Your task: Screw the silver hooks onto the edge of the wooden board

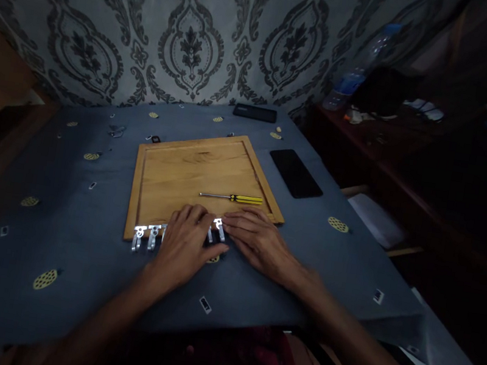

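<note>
A shiny metal hook rail (152, 236) lies along the front edge of a wooden board (195, 165), its hooks hanging toward me. My left hand (186, 238) covers the middle of the rail, fingers bent over its far side and thumb stretched across the front near the right-hand hooks. At the rail's right end, my right hand (257, 237) has its fingers close together against the metal. What its fingertips do there is partly hidden. Just beyond my hands, a screwdriver (245, 199) with a yellow and black handle rests on the board, its shaft pointing left.
A black phone (295, 173) lies right of the board on the blue tablecloth (83, 200). Another dark phone-like object (255, 113) is by the patterned wall. Small clear items (116, 131) sit at the back left. A plastic bottle (349, 82) stands on the side furniture.
</note>
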Demonstrator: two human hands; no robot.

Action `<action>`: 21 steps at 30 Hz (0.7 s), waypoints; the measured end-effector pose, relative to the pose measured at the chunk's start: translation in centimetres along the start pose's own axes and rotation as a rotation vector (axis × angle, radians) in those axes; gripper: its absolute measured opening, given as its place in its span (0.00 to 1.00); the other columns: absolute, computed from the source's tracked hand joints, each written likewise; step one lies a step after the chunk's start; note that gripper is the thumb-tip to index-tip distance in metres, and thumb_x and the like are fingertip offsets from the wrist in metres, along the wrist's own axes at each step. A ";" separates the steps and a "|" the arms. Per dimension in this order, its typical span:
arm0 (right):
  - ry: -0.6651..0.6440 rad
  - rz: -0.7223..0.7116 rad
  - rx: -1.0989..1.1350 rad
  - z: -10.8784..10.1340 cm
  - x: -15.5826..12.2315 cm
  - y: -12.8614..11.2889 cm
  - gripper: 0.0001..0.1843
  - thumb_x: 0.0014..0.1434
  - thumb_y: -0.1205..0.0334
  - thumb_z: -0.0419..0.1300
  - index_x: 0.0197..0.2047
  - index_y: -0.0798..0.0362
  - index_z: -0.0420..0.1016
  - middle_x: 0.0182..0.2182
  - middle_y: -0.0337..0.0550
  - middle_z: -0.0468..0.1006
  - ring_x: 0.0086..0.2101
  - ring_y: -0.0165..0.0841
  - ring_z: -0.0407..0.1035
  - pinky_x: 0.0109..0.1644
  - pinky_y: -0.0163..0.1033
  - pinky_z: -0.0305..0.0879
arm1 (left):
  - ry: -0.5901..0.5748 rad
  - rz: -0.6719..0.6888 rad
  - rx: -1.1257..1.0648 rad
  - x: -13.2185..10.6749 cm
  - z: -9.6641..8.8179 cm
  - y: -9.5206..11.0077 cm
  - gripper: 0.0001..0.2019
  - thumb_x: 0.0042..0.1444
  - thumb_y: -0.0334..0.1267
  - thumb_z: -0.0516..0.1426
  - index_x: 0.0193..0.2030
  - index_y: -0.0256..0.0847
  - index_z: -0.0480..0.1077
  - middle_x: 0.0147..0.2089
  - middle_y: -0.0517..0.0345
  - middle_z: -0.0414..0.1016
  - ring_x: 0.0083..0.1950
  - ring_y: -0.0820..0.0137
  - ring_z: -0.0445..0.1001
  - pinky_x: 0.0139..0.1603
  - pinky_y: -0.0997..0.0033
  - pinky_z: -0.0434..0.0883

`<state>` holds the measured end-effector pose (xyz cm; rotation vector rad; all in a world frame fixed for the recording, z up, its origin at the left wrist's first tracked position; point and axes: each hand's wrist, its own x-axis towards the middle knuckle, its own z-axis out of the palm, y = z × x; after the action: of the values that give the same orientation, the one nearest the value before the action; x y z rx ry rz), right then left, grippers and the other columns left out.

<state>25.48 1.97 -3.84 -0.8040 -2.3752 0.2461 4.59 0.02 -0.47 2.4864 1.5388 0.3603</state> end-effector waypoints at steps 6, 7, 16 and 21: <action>0.007 -0.007 0.003 0.0 0.1 0.0 0.13 0.68 0.68 0.57 0.51 0.51 0.80 0.48 0.48 0.85 0.51 0.38 0.78 0.60 0.54 0.71 | 0.011 -0.011 -0.001 0.1 0.1 0.1 0.20 0.60 0.50 0.64 0.53 0.41 0.72 0.50 0.52 0.73 0.53 0.55 0.69 0.52 0.54 0.67; 0.005 -0.008 -0.001 -0.1 0.1 0.0 0.13 0.68 0.68 0.57 0.51 0.52 0.80 0.48 0.48 0.84 0.51 0.38 0.78 0.60 0.54 0.71 | 0.013 -0.011 0.001 0.1 0.2 0.2 0.20 0.60 0.49 0.64 0.54 0.41 0.72 0.50 0.52 0.73 0.53 0.55 0.69 0.52 0.54 0.67; 0.020 -0.039 -0.033 0.0 -0.1 0.2 0.14 0.68 0.69 0.56 0.53 0.53 0.78 0.49 0.48 0.84 0.51 0.38 0.78 0.60 0.53 0.71 | -0.002 -0.016 0.012 0.2 0.1 0.3 0.17 0.62 0.48 0.63 0.53 0.42 0.73 0.50 0.52 0.73 0.53 0.55 0.69 0.51 0.54 0.67; 0.020 -0.040 -0.033 0.1 -0.1 0.3 0.16 0.69 0.69 0.56 0.56 0.50 0.77 0.49 0.47 0.84 0.51 0.37 0.77 0.59 0.53 0.71 | -0.019 -0.026 0.000 0.2 0.0 0.3 0.17 0.61 0.48 0.63 0.52 0.43 0.73 0.50 0.53 0.73 0.53 0.55 0.69 0.51 0.55 0.67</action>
<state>25.61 2.19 -4.10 -0.7691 -2.3800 0.1827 4.93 0.03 -0.32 2.4603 1.5616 0.3320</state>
